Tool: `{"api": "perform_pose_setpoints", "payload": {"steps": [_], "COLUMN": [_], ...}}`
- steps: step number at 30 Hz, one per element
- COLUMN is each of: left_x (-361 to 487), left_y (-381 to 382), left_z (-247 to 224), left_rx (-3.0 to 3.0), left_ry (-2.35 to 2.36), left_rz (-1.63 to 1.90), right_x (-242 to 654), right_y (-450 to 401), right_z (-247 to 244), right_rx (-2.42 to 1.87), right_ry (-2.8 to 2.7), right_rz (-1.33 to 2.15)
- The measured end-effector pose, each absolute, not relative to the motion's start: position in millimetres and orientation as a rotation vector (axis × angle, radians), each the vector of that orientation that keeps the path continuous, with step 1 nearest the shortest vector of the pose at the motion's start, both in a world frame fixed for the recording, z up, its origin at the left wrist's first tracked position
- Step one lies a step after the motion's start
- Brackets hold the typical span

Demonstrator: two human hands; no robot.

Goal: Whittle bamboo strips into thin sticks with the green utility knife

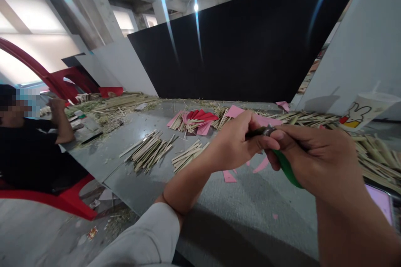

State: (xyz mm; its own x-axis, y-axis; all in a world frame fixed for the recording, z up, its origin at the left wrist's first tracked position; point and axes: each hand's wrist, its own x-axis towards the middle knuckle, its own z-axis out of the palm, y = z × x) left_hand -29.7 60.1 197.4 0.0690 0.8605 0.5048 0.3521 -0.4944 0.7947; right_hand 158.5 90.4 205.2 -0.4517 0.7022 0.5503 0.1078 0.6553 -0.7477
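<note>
My right hand [316, 158] is closed around a tool with a green handle [288, 170]. The tool's dark metal part [268, 130] lies between my two hands. My left hand [234, 142] is closed near that metal part, its fingers pinched on something dark that I cannot make out. Beneath and behind the hands, pink paper [234, 112] and pink scraps [229, 176] lie on the grey table [250, 217]. Left of my left forearm are two bundles of thin strips, one larger [148, 150] and one smaller [188, 156].
Red and pink folded pieces [202, 116] lie farther back. A cup with a rabbit picture [360, 112] stands at the right, near more strips [379, 154] and a phone-like screen [379, 202]. A black panel [234, 50] rises behind. Another person [28, 146] sits at the left.
</note>
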Motion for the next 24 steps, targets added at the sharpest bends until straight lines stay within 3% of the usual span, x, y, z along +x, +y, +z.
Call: {"api": "perform_pose_setpoints", "payload": {"steps": [8,24], "left_x": [-24,-16], "left_y": [53,41], "left_z": [202,197], "left_rx": [1.769,1.904], "left_ry": [1.038,1.323], "left_rz": [1.429,1.386], "right_x": [160,164], "right_y": [99,115], "right_z": [205,208], "right_rx": [-0.554,-0.436], "right_ry": [-1.996,-2.102], "right_rz": [1.031,1.220]}}
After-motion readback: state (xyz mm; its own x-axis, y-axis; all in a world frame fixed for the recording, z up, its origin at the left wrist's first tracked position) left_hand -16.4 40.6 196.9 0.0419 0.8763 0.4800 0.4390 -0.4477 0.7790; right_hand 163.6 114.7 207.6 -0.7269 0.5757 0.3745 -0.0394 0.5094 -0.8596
